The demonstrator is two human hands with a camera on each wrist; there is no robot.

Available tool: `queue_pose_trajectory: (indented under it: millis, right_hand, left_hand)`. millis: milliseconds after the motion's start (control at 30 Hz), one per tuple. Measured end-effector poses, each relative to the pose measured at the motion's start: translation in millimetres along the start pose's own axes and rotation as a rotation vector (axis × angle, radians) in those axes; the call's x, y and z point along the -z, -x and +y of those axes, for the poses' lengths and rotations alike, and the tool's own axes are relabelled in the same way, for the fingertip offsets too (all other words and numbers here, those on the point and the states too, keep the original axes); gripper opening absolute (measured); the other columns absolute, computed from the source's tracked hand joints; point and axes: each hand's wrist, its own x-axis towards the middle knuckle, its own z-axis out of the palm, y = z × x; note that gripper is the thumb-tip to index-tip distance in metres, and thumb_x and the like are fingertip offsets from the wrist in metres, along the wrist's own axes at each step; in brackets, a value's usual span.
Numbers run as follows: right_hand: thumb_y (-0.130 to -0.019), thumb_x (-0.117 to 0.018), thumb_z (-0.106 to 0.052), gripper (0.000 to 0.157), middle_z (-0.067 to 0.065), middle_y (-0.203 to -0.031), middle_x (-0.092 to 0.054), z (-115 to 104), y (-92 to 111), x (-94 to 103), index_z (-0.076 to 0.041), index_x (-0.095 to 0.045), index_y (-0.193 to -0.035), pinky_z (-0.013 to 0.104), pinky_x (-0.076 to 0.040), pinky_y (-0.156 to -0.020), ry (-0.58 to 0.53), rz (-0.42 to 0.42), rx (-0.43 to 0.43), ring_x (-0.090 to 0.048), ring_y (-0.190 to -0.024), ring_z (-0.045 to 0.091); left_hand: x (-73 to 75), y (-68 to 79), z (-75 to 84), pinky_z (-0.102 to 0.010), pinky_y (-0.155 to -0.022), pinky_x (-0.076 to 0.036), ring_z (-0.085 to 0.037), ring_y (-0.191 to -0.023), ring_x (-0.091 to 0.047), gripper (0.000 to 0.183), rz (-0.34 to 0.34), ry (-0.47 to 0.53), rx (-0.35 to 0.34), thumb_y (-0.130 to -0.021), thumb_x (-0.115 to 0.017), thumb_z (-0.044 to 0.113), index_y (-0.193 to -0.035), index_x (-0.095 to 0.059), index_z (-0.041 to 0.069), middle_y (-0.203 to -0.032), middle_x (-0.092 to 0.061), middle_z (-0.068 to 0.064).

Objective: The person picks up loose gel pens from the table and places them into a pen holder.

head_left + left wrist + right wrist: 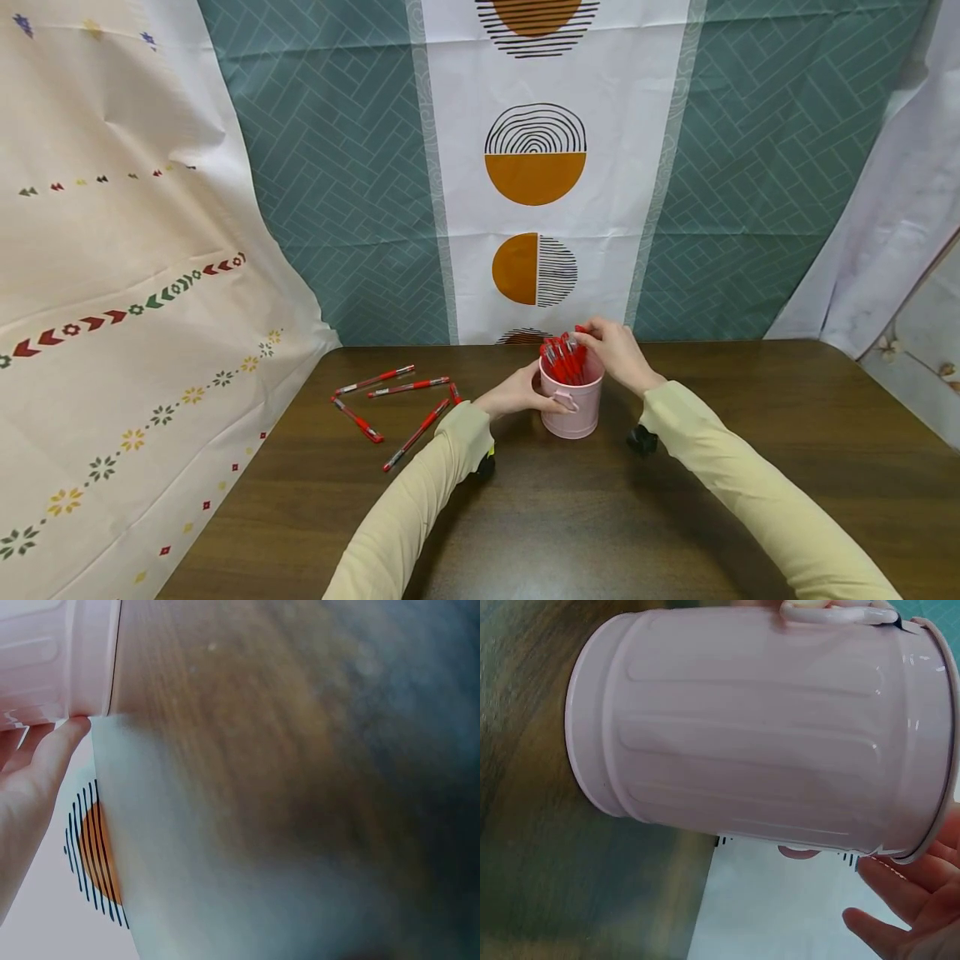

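Observation:
A pink bucket stands upright on the table with several red pens leaning inside it. My left hand grips the bucket from the left, thumb across its front beside the small handle; the other fingers go behind its side. At the back right of the rim is my right hand, pinching the top of a red pen. The right wrist view shows the bucket large and sideways, with some fingers of the right hand outside the rim. Inside the bucket, the pens' lower parts are hidden.
Several red pens, such as one lying flat and one slanted, are scattered on the brown table left of the bucket. My left forearm partly covers one pen. A patterned curtain hangs behind the table.

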Motion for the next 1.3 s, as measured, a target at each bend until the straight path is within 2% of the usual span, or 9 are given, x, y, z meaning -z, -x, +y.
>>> queue_pose_trajectory:
  millis: [333, 433, 533, 667, 767, 900, 1133, 1300]
  right_hand:
    - [-0.09, -0.058, -0.017, 0.026, 0.016, -0.096, -0.062, 4, -3, -0.4, 0.004, -0.061, -0.105, 0.039, -0.048, -0.075, -0.024, -0.064, 0.047, -0.058, -0.082, 0.026]
    - [-0.091, -0.056, -0.022, 0.032, 0.017, -0.103, -0.061, 5, -1, 2.3, 0.003, -0.059, -0.111, 0.042, -0.046, -0.079, -0.035, -0.072, 0.051, -0.057, -0.089, 0.028]
    - [-0.092, -0.053, -0.028, 0.043, 0.019, -0.118, -0.054, 8, 4, 7.1, 0.002, -0.05, -0.123, 0.045, -0.041, -0.085, -0.083, -0.093, 0.035, -0.053, -0.102, 0.032]
    - [-0.092, -0.051, -0.033, 0.062, 0.02, -0.138, -0.033, 17, 12, 13.5, 0.0, -0.026, -0.139, 0.05, -0.034, -0.091, -0.178, -0.166, 0.015, -0.037, -0.12, 0.036]
    - [-0.092, -0.051, -0.033, 0.071, 0.02, -0.144, -0.019, 26, 19, 16.5, -0.004, -0.011, -0.144, 0.053, -0.029, -0.093, -0.236, -0.222, 0.016, -0.024, -0.127, 0.037]
    - [-0.089, -0.057, -0.027, 0.08, 0.02, -0.146, -0.01, 38, 27, 16.1, -0.007, -0.002, -0.144, 0.055, -0.024, -0.095, -0.289, -0.262, 0.051, -0.017, -0.129, 0.039]
    - [-0.079, -0.069, -0.023, 0.096, 0.021, -0.145, -0.009, 47, 41, 9.5, -0.004, -0.001, -0.144, 0.057, -0.022, -0.095, -0.334, -0.335, 0.105, -0.016, -0.128, 0.039]
    - [-0.076, -0.073, -0.027, 0.1, 0.018, -0.146, -0.01, 52, 48, 0.8, -0.008, -0.002, -0.144, 0.058, -0.018, -0.096, -0.297, -0.338, 0.111, -0.013, -0.13, 0.034]
  left_hand:
    - [-0.4, 0.3, 1.7, -0.031, -0.088, -0.039, -0.013, -0.107, -0.046, 0.07, -0.013, 0.028, 0.002, -0.073, -0.075, 0.019, -0.132, -0.037, 0.02, -0.121, -0.049, 0.006]
    - [-1.2, 0.4, 1.8, -0.031, -0.088, -0.038, -0.013, -0.107, -0.046, 0.07, -0.003, 0.032, 0.009, -0.073, -0.075, 0.018, -0.132, -0.038, 0.019, -0.12, -0.05, 0.006]
    - [-2.2, 1.0, 2.9, -0.03, -0.087, -0.039, -0.012, -0.106, -0.047, 0.071, 0.011, 0.025, 0.018, -0.072, -0.076, 0.018, -0.132, -0.038, 0.018, -0.119, -0.051, 0.006]
    - [-2.9, 1.8, 3.4, -0.03, -0.087, -0.039, -0.012, -0.105, -0.048, 0.071, 0.016, 0.031, 0.027, -0.072, -0.076, 0.018, -0.132, -0.039, 0.018, -0.119, -0.051, 0.006]
    - [-2.4, 1.8, 2.2, -0.031, -0.086, -0.04, -0.013, -0.105, -0.048, 0.07, 0.014, 0.043, 0.028, -0.072, -0.076, 0.018, -0.131, -0.039, 0.02, -0.118, -0.052, 0.007]
    - [-1.2, 1.8, 0.8, -0.031, -0.086, -0.04, -0.013, -0.105, -0.048, 0.07, 0.012, 0.045, 0.026, -0.072, -0.076, 0.018, -0.131, -0.039, 0.021, -0.118, -0.051, 0.007]
    - [-0.8, 2.1, 0.8, -0.03, -0.086, -0.04, -0.012, -0.105, -0.047, 0.072, 0.015, 0.017, 0.043, -0.072, -0.076, 0.019, -0.133, -0.037, 0.02, -0.119, -0.05, 0.008]
    - [-1.6, 1.9, 1.1, -0.03, -0.087, -0.039, -0.011, -0.106, -0.047, 0.072, 0.017, 0.011, 0.038, -0.071, -0.076, 0.021, -0.132, -0.038, 0.021, -0.119, -0.051, 0.008]
